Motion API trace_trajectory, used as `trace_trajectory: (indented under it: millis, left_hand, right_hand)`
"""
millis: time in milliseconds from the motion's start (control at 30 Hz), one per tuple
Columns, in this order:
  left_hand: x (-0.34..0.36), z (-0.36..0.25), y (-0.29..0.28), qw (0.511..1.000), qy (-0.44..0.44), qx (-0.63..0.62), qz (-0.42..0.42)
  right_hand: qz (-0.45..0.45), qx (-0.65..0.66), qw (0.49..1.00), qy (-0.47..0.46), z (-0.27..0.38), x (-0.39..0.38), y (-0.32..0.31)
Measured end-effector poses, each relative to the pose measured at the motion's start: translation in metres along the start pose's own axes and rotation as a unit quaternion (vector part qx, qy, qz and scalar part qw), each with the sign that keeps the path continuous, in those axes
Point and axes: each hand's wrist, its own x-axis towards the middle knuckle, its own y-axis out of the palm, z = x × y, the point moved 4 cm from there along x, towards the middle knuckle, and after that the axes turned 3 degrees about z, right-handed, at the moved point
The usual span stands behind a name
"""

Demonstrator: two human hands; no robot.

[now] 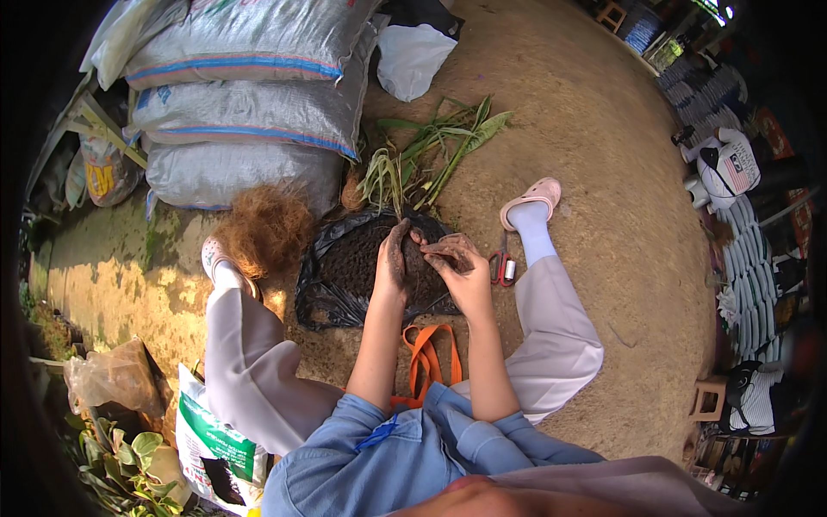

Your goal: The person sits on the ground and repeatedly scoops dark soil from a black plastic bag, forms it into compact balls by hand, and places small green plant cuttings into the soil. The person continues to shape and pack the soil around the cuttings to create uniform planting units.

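Note:
Dark soil coats both my hands, which face each other over a black plastic bag (312, 293) spread open with soil (349, 261) on it. My left hand (393, 261) is cupped, fingers pointing away from me, at the stem base of a plant with drooping, pale green leaves (382, 177). Its roots are hidden between the hands. On the other side, my right hand (461, 263) has its fingers bent and pressed together near the left fingertips. What lies in them is too dark to make out. Red-handled scissors (497, 267) lie on the ground just right of it, beside a small white spool (510, 270).
Brown fibre (265, 228) is heaped by my left shoe. Stacked silver sacks (245, 112) stand behind it. Cut long-leaved plants (452, 142) lie beyond the bag, near a white plastic bag (415, 60). An orange strap (424, 358) lies between my legs; a white-green sack (220, 439) stands left.

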Motion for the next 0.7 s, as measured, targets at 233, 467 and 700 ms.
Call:
trace_trajectory:
  millis: [233,467,700]
  left_hand:
    - [-0.003,-0.007,0.002,0.989,0.030,0.144,-0.024]
    - [0.001,0.007,-0.004,0.999,-0.018,-0.036,-0.018]
    - [0.001,0.010,-0.008,0.991,-0.029,-0.124,-0.043]
  right_hand:
    - [0.030,-0.082,0.996,0.015,0.006,0.002,0.009]
    - [-0.025,0.043,0.998,0.044,0.001,-0.004,0.000]
    - [0.012,-0.036,0.999,0.004,0.014,-0.010,0.008]
